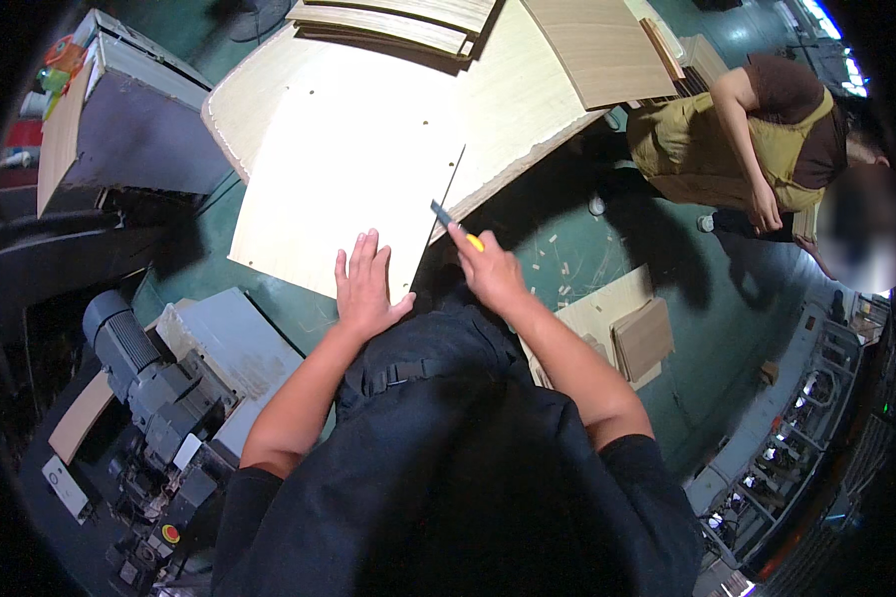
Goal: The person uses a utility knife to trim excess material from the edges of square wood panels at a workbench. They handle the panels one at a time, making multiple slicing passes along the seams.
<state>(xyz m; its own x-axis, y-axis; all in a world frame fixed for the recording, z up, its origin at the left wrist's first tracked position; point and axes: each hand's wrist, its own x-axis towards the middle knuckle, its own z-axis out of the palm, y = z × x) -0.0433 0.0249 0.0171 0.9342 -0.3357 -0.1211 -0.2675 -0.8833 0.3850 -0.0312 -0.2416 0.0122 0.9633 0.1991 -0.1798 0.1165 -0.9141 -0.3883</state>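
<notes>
A large pale wood panel [343, 164] with small dark holes near its edges lies on a wood-topped table [526, 112], its near end jutting out over the table's edge. Flat on the panel's near end rests my left hand [366, 287], fingers spread and thumb at the panel's near right corner. My right hand [490, 269] is closed around the yellow handle of a flat tool with a dark blade, which looks like a file [442, 214]. The blade's tip is at the panel's right long edge; whether it touches cannot be told.
Stacked slatted wood pieces [396, 26] and a brown veneered board [597, 48] lie at the table's far side. A co-worker in a yellow apron [672, 145] stands at right. Wood offcuts [642, 339] lie low at right; a motor [131, 339] is at lower left, a cabinet [149, 123] at upper left.
</notes>
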